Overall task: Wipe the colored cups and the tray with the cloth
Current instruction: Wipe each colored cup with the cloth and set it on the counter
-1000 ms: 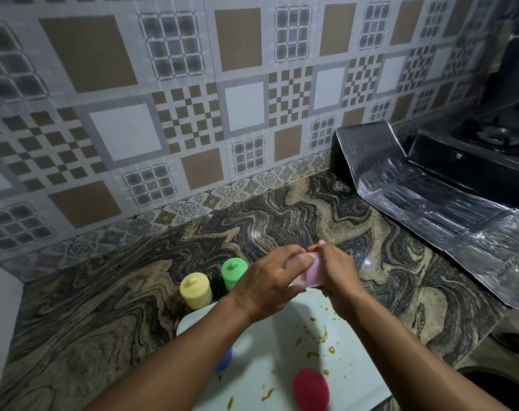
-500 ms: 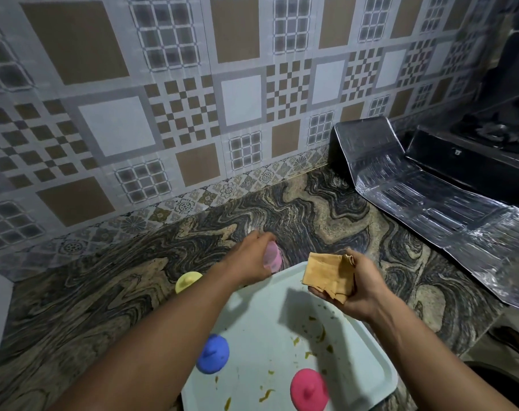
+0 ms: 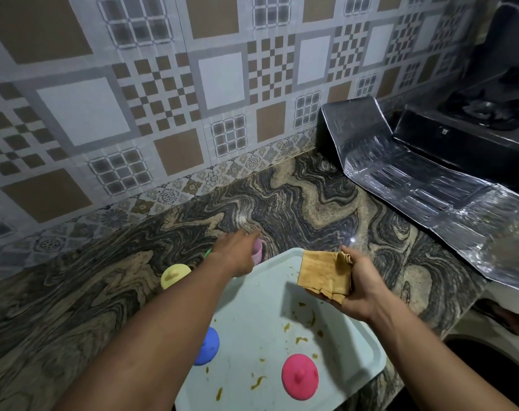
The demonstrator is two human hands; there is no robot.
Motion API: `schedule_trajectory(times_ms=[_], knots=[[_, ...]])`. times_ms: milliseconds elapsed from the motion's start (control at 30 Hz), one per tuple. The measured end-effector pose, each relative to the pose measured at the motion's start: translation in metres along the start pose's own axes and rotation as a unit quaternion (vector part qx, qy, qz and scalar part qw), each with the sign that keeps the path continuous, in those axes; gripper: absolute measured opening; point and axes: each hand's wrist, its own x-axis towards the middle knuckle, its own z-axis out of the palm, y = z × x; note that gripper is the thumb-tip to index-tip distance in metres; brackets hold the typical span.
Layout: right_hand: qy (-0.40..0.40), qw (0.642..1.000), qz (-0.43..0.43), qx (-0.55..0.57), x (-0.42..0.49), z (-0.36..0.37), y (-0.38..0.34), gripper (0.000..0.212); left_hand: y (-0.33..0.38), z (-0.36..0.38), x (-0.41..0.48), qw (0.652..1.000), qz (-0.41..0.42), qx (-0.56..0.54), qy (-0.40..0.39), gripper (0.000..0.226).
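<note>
A pale tray [image 3: 252, 310] smeared with yellow-brown spots lies on the marbled counter. On it stand a blue cup [image 3: 208, 346] and a red-pink cup [image 3: 300, 376], both upside down. My left hand [image 3: 237, 254] grips a light pink cup [image 3: 257, 250] just beyond the tray's far edge, low over the counter. A yellow cup [image 3: 175, 274] stands inverted on the counter left of the tray; a sliver of the green cup [image 3: 207, 254] shows behind my left wrist. My right hand [image 3: 359, 283] holds a folded tan cloth [image 3: 323, 274] above the tray's far right corner.
A tiled wall [image 3: 163, 93] rises behind the counter. Crinkled foil sheeting [image 3: 424, 185] covers the counter at the right, with a black gas stove [image 3: 471, 126] behind it. The counter's front edge drops off at the lower right.
My hands have parted: the left carried the pink cup off the tray to the counter behind it, while the right drew back to the right with the cloth.
</note>
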Motion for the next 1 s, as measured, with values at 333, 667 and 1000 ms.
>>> schedule_trajectory(times_ms=[333,667,1000], knots=[[-0.021,0.999,-0.033,-0.011,-0.017,-0.009,0.002,0.071,0.041,-0.014,-0.053,0.987,0.125,-0.037,0.098,0.046],[0.006,0.999,-0.033,-0.034,-0.030,-0.029,0.016,0.053,0.101,0.020,-0.110,0.980,0.131,-0.015,-0.149,0.053],[-0.021,0.993,-0.025,-0.110,-0.036,-0.049,0.021,0.028,0.111,0.033,-0.126,0.986,0.082,0.018,-0.147,0.027]])
